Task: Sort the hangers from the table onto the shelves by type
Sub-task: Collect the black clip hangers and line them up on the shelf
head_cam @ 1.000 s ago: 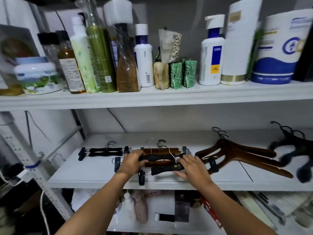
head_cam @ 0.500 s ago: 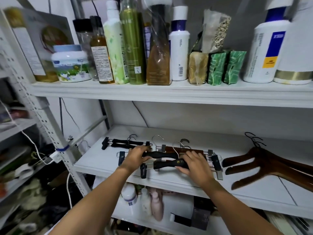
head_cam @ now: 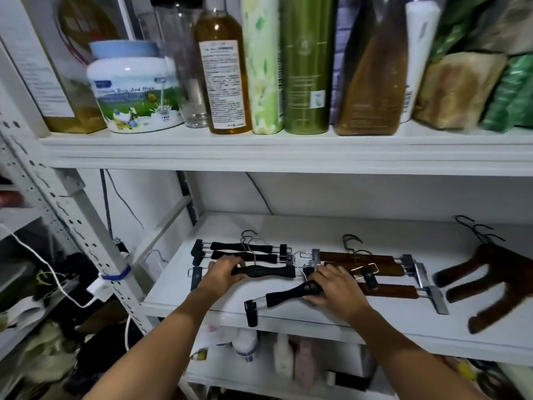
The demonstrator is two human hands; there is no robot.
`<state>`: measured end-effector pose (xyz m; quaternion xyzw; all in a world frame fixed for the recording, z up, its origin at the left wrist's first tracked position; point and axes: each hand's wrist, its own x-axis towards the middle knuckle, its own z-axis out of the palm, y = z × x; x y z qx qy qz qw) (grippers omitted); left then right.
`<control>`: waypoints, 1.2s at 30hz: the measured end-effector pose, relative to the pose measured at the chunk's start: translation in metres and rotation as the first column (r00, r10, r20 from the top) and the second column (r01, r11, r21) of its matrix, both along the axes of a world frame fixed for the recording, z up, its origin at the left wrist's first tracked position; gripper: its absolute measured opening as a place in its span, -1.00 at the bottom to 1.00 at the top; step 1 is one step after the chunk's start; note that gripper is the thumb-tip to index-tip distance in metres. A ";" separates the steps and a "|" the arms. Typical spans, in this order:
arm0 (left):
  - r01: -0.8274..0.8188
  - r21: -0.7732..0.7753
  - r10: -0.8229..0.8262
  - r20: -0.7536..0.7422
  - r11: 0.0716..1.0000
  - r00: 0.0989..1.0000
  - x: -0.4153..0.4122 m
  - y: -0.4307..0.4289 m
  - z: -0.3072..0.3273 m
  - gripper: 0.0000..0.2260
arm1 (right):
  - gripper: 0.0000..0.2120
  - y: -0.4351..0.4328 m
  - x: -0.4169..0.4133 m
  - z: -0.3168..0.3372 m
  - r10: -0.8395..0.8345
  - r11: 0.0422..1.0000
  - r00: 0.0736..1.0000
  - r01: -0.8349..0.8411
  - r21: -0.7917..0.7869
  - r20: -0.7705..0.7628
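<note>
A black clip hanger (head_cam: pixel 264 271) lies level on the middle shelf (head_cam: pixel 375 232), near its left end. The person's left hand (head_cam: pixel 223 274) grips its left part, fingers curled over the bar. Just in front and to the right, a second black clip hanger (head_cam: pixel 294 293) lies tilted, its left end lower. Its left clip (head_cam: pixel 251 311) hangs over the shelf's front edge. The right hand (head_cam: pixel 336 288) grips this hanger's right end, fingers wrapped over the top and thumb below.

Behind the left hand, 2 more black clip hangers (head_cam: pixel 242 251) lie side by side, parallel to the shelf's front edge, with their wire hooks pointing back. To the right of them, behind and beside the right hand, brown wooden clip hangers (head_cam: pixel 357 258) with metal clips lie in a loose stack; I cannot tell how many. Further right, apart from these, dark brown wooden coat hangers (head_cam: pixel 496 272) lie stacked with black hooks toward the back, blurred.

On the upper shelf (head_cam: pixel 259 151) stand a white tub with a blue lid (head_cam: pixel 132 90), an amber bottle (head_cam: pixel 222 82), a tall green bottle (head_cam: pixel 305 67) and other bottles and packets. A white perforated post (head_cam: pixel 72 226) holds the shelves at the left.
</note>
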<state>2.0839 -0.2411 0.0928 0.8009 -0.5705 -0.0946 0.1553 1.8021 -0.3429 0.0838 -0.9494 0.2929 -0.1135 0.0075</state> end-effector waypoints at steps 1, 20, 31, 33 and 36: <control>0.016 0.012 -0.016 -0.003 1.000 1.000 0.012 0.000 -0.002 -0.72 | -0.39 0.002 0.010 -0.003 -0.003 1.000 1.000 0.003 0.006 -0.013; 0.148 -0.004 -0.147 -0.123 0.989 0.981 0.084 -0.035 -0.047 -0.72 | -0.50 0.026 0.100 -0.026 -0.106 0.993 0.994 0.107 0.045 -0.026; 0.228 -0.131 -0.245 -0.130 0.965 0.961 0.103 -0.028 -0.031 -0.74 | -0.45 0.032 0.146 -0.026 -0.179 0.984 0.983 0.179 0.022 -0.032; 0.234 -0.131 -0.247 -0.095 0.963 0.964 0.101 -0.026 -0.030 -0.70 | -0.46 0.036 0.159 -0.027 -0.208 0.977 0.978 0.209 0.040 -0.024; 0.258 -0.075 -0.259 -0.009 0.963 0.966 0.098 -0.021 -0.036 -0.64 | -0.47 0.043 0.176 -0.032 -0.253 0.964 0.967 0.254 0.074 -0.022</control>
